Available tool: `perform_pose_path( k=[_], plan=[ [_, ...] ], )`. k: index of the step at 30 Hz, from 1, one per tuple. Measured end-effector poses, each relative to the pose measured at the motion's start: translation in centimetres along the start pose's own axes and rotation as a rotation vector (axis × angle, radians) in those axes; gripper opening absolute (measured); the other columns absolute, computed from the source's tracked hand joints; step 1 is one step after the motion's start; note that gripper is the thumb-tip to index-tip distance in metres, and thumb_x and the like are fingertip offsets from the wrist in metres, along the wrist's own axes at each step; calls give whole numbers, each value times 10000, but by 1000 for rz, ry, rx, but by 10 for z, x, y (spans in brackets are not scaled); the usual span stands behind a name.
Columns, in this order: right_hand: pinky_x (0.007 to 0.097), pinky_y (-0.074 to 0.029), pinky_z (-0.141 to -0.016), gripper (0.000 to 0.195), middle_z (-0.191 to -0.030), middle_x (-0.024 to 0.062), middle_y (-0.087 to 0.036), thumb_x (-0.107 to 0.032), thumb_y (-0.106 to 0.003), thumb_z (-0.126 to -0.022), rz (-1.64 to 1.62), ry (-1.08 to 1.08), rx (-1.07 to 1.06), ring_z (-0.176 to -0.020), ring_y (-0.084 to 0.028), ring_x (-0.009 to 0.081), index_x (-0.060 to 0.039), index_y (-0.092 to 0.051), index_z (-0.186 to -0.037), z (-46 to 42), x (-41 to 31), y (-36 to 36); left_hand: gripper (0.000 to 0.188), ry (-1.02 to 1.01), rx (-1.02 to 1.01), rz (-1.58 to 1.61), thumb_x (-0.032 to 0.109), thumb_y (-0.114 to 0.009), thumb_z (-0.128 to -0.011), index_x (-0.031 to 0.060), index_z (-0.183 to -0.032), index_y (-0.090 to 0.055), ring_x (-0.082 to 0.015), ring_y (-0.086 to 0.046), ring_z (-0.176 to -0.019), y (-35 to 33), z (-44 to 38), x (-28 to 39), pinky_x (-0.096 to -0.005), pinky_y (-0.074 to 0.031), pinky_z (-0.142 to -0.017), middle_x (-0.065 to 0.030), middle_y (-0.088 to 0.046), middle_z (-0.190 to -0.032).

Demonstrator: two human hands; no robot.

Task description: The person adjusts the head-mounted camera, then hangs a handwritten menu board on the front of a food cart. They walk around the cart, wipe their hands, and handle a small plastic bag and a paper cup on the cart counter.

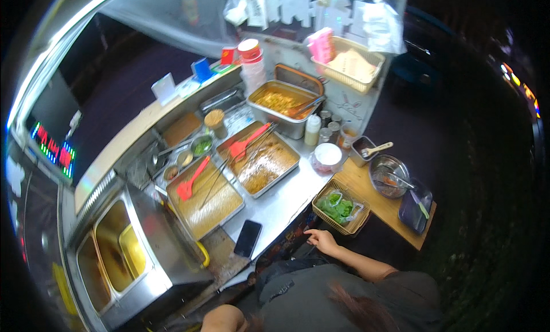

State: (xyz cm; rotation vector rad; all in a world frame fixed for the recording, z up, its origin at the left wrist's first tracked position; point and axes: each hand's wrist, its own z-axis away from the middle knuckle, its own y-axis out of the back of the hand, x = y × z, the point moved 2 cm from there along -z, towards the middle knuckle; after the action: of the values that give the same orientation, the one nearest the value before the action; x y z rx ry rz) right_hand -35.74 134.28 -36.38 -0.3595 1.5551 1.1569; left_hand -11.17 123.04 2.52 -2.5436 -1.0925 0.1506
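Note:
My right hand (322,242) hangs beside the counter's front edge, just below the wicker-look basket (361,225) and apart from it. Its index finger points out, the other fingers curl loosely, and nothing shows in it. Bagged green lettuce (337,208) lies in that basket. Only part of my left arm (223,318) shows at the bottom; the left hand is out of view. Before me, a dark smartphone (248,238) lies at the counter edge. Two steel trays of brownish food hold red spatulas, one on the left tray (193,179) and one on the right (242,146).
A deep steel pan of food in broth (279,101) stands at the back near sauce bottles (313,128). Steel fryer wells (114,250) are at left. A wooden side board (361,184) carries a steel bowl (389,173) and a knife (420,205).

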Motion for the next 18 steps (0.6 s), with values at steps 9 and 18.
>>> perform_pose_path(
  k=[9, 18],
  plan=[
    [347, -506, -657, 364, -744, 53, -679, -328, -430, -973, -67, -213, -161, -669, -642, 194, -64, -676, -925, 5, -60, 76, 349, 456, -709, -343, 220, -781, -709, 104, -1022, -678, -292, -602, -970, -6, 93, -59, -408, -479, -792, -84, -644, -1030],
    [445, -144, -1164, 558, -1550, 92, -234, -373, -317, -1019, -927, 12, -567, -1447, -167, 232, -105, -230, -1501, 0, -143, 66, 342, 941, -1099, -685, 255, -469, -891, 29, -1094, -626, -376, -549, -1116, 18, 310, -192, -474, -379, -980, -179, -623, -1148]
  ],
)
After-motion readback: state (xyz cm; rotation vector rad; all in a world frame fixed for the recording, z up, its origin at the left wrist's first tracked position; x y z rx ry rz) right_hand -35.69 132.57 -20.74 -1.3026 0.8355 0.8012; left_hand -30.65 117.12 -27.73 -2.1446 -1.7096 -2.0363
